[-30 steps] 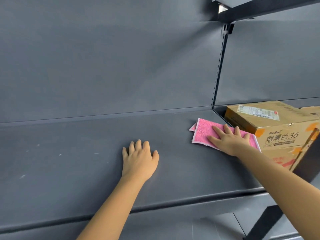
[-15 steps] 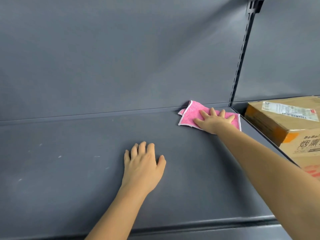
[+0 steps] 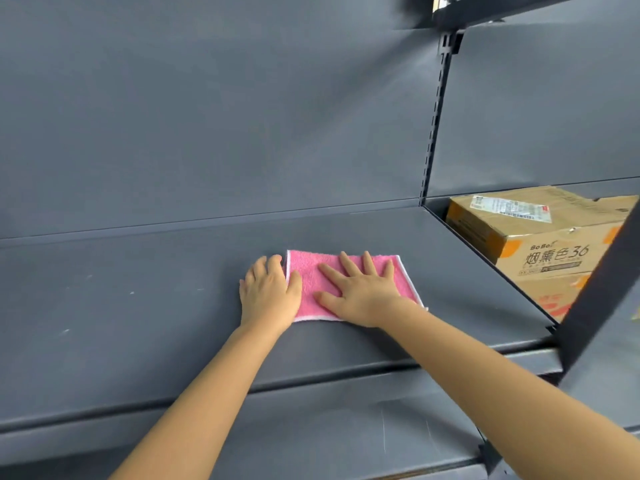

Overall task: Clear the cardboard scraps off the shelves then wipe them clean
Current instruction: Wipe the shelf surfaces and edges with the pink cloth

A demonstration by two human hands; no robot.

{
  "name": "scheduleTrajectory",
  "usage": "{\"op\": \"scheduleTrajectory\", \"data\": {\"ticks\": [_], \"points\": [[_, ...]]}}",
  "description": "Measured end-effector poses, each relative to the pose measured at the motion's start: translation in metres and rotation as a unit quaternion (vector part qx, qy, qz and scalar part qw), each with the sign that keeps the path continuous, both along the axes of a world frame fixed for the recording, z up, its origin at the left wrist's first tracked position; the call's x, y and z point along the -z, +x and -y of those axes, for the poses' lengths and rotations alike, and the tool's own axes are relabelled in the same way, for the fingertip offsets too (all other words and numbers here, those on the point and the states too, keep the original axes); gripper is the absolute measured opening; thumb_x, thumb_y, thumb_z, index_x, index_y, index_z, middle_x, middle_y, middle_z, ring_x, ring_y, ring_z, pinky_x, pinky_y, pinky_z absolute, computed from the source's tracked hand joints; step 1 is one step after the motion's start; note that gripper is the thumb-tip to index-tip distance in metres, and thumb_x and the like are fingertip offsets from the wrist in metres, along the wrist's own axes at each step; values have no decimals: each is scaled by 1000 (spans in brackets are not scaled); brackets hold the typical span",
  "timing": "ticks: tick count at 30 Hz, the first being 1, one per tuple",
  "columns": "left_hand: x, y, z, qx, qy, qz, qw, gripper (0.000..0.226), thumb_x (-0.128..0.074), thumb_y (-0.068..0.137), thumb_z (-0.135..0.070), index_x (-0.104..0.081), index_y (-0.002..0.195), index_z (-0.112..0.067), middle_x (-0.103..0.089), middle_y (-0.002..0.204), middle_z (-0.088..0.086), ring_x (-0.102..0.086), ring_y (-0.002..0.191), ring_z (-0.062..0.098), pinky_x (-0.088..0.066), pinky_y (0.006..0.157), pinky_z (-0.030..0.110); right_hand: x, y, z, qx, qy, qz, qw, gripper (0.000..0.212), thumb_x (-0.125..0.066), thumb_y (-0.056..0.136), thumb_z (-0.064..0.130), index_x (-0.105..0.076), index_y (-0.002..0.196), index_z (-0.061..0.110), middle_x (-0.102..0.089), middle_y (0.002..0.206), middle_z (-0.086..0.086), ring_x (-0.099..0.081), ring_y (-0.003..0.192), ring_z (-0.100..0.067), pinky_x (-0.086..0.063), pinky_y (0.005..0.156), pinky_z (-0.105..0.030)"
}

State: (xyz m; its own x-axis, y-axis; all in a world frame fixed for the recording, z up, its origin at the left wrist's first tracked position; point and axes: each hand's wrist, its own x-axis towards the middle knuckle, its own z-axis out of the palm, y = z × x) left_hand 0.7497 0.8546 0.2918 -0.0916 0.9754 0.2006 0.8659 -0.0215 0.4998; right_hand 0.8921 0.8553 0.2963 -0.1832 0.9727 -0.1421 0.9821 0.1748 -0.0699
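Note:
A pink cloth [image 3: 308, 271] with a white edge lies flat on the dark grey shelf [image 3: 138, 289], near its middle. My right hand [image 3: 356, 292] presses on the cloth with its fingers spread and straight. My left hand [image 3: 268, 292] rests flat on the shelf right beside the cloth's left edge, its thumb lying over that edge. A few small pale specks dot the shelf surface to the left. No cardboard scraps show on this shelf.
A brown cardboard box [image 3: 540, 237] with a shipping label stands in the neighbouring bay to the right. A slotted upright [image 3: 436, 116] divides the two bays. A dark diagonal bar [image 3: 595, 289] crosses the right side. Another shelf [image 3: 311, 427] lies below.
My right hand slid the pink cloth from the back right corner leftward and toward me, until it met my left hand. My left hand stayed flat on the shelf.

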Motion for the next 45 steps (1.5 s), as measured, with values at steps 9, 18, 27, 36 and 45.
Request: {"op": "scheduleTrajectory", "data": {"ticks": [9,18,27,36,45], "points": [[-3,-99,33,-54,-44,-80,994,47,-33,94,-35,-35,133,-10,-33,143,13,-28,132,31,-21,109,44,1,-11,93,17,1,27,999,62,-17,90,64,6,145,44,11,159,4,12,145,-33,7,112,-59],[5,-115,38,-43,-40,-62,996,48,-31,94,-39,-33,134,-12,-29,146,9,-22,136,26,-9,114,45,-3,-29,14,113,-17,24,993,64,-16,89,66,5,145,44,9,159,4,7,145,-35,0,113,-62],[12,-116,31,-57,-31,-91,994,43,-32,93,-37,-34,132,-19,-31,143,0,-19,136,20,-10,115,42,-1,-52,-120,158,4,20,987,66,-15,88,67,-4,147,40,2,159,3,4,145,-36,0,111,-65],[12,-116,33,-73,-28,-101,992,45,-31,93,-36,-27,136,-22,-22,148,-2,-13,139,16,-6,116,37,-4,-91,-159,137,0,4,991,69,-18,89,62,-3,149,31,2,159,-7,6,144,-39,3,109,-67],[6,-112,37,-102,3,14,995,47,-35,94,-28,-26,138,-13,-11,153,7,-6,141,23,-6,116,38,-2,-168,-105,-41,0,1,999,67,-18,90,63,-2,148,34,7,159,-4,9,143,-42,6,107,-68]]}}
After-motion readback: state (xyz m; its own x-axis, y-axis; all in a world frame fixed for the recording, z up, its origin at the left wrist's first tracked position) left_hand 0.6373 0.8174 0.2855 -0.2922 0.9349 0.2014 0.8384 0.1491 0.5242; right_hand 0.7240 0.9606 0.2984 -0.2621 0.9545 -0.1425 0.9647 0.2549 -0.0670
